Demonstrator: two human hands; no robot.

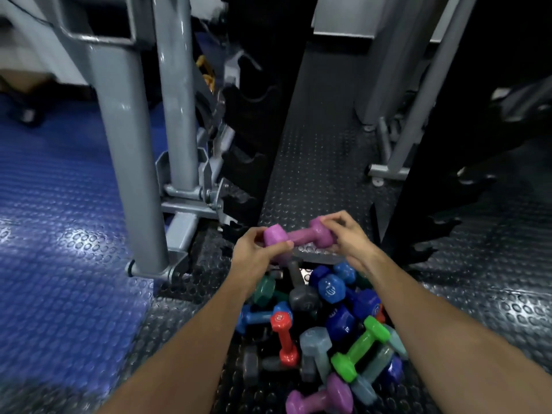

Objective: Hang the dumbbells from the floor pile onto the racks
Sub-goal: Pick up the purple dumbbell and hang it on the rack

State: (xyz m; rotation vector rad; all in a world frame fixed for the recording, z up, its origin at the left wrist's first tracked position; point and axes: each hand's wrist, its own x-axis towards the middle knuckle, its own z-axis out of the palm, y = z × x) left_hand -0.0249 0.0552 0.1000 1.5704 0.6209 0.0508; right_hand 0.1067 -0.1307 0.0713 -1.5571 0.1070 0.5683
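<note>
Black studded rubber floor (322,162) runs ahead of me, with blue matting (59,204) to my left and grey machine legs (131,162) rising beside it. Over the dumbbell pile (322,324) I hold a purple dumbbell (298,236) level: my left hand (257,255) curls round its left head, my right hand (346,237) pinches its right head. A green dumbbell (360,348) lies atop the pile.

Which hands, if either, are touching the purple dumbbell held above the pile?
Touching, both. The head view shows the left hand gripping one end of the purple dumbbell and the right hand gripping the other.
</note>
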